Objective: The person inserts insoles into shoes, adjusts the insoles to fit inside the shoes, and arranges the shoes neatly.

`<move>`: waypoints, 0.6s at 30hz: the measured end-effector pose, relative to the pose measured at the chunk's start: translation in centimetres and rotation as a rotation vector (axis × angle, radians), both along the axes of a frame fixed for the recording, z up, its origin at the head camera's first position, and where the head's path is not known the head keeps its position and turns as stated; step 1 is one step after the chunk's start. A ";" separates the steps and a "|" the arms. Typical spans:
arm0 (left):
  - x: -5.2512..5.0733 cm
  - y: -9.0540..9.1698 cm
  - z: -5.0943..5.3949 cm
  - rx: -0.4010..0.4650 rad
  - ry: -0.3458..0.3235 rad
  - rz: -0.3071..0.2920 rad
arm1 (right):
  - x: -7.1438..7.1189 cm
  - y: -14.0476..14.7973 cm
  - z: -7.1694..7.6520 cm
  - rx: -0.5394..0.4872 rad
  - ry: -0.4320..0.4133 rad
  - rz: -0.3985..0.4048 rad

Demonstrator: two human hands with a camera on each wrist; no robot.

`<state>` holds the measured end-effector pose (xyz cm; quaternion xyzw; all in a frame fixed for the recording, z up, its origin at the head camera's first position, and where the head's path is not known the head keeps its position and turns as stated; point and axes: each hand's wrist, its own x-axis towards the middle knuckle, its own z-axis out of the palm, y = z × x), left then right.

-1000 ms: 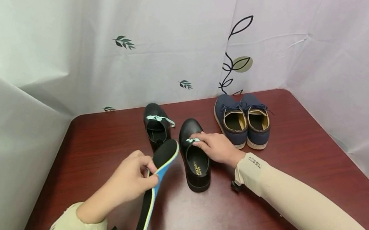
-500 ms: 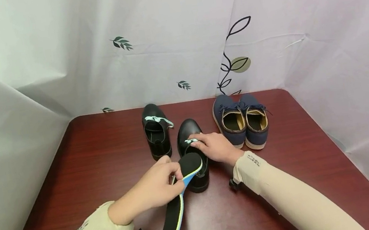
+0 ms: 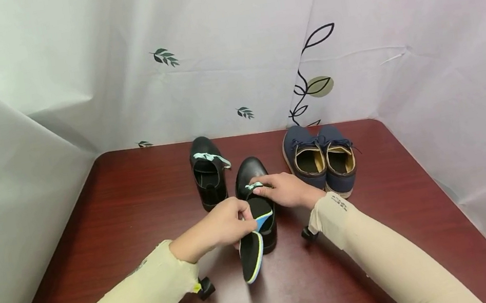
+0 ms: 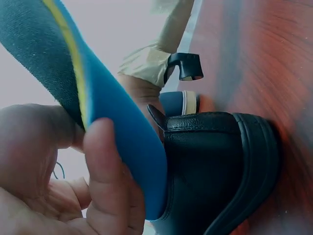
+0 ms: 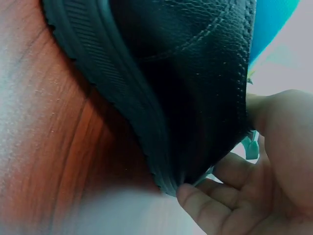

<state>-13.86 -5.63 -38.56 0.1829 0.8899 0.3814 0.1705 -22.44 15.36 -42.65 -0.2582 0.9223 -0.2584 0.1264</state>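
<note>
My left hand (image 3: 225,224) pinches an insole (image 3: 252,258) with a black top, blue underside and yellow-white edge. The insole's front end is over the opening of a black leather shoe (image 3: 249,171), while its other end sticks out toward me. In the left wrist view, the blue underside (image 4: 122,142) lies against the shoe's heel collar. My right hand (image 3: 288,190) grips that shoe by its pale green laces, thumb at the opening. Fingers curl around the upper (image 5: 195,98) in the right wrist view. How deep the insole reaches is hidden.
A matching black shoe (image 3: 209,177) with pale green laces stands just behind to the left. To the right sits a pair of navy lace-up shoes (image 3: 318,154). The reddish-brown table (image 3: 146,196) meets white patterned curtains (image 3: 213,73) at its back and sides.
My left hand has carried the insole rightward to the black shoe, and its front end has gone from beside the shoe to over the opening. The right hand has kept its hold.
</note>
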 end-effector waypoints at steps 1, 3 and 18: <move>-0.2 0.2 -0.1 0.005 -0.022 0.005 | 0.0 0.0 -0.1 0.000 0.004 0.000; -0.6 0.6 -0.2 -0.002 -0.041 0.011 | 0.1 0.0 -0.2 0.005 0.019 -0.005; -3.2 2.2 -1.1 -0.080 -0.084 0.043 | 0.8 -0.3 -0.5 0.048 0.082 -0.015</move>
